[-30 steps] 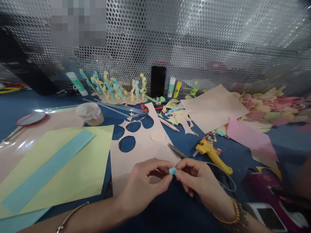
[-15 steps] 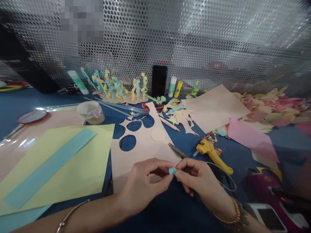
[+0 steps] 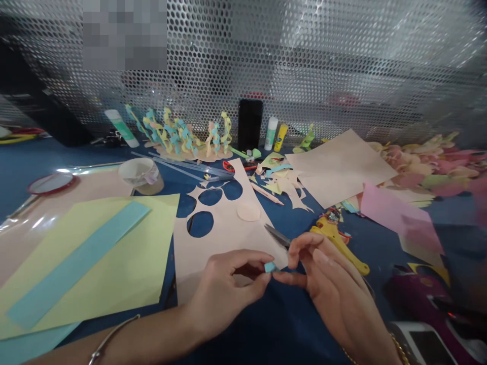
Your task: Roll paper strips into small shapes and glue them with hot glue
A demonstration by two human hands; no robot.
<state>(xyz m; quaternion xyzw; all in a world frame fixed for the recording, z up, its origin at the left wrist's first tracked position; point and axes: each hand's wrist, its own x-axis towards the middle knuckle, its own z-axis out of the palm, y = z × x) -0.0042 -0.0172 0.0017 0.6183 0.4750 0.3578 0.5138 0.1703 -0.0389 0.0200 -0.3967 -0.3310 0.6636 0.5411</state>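
Note:
Between its thumb and forefinger my left hand (image 3: 232, 289) pinches a small folded blue paper piece (image 3: 270, 266). My right hand (image 3: 327, 284) has its fingers spread, the thumb tip close to that piece's right side. Scissors (image 3: 277, 235) lie just beyond my right hand, their handles hidden behind it. Beneath and beyond my left hand is a pale pink sheet (image 3: 228, 238) with round holes cut in it and a loose pale disc (image 3: 248, 211) on top.
A yellow-green sheet (image 3: 144, 253) bears a blue strip (image 3: 79, 263) at left. Behind are a tape roll (image 3: 141, 175), curled paper stems (image 3: 178, 134), a black phone (image 3: 250, 124) and glue sticks (image 3: 271, 134). A yellow glue gun (image 3: 340, 243) and pink paper (image 3: 395, 215) lie right.
My right hand has let go of the small blue piece, opened its fingers and turned, moving slightly right. My left hand keeps its hold in nearly the same place.

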